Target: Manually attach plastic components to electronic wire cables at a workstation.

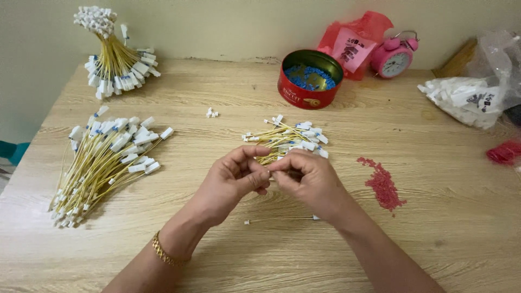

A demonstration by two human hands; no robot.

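Both hands on yellow wires

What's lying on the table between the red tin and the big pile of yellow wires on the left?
A small white connector piece on otherwise bare table, between red tin and wire pile, in the head view.

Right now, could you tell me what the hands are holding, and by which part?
Both hands, left hand and right hand, pinch something small between their fingertips, above the yellow wires; which part, I cannot tell.
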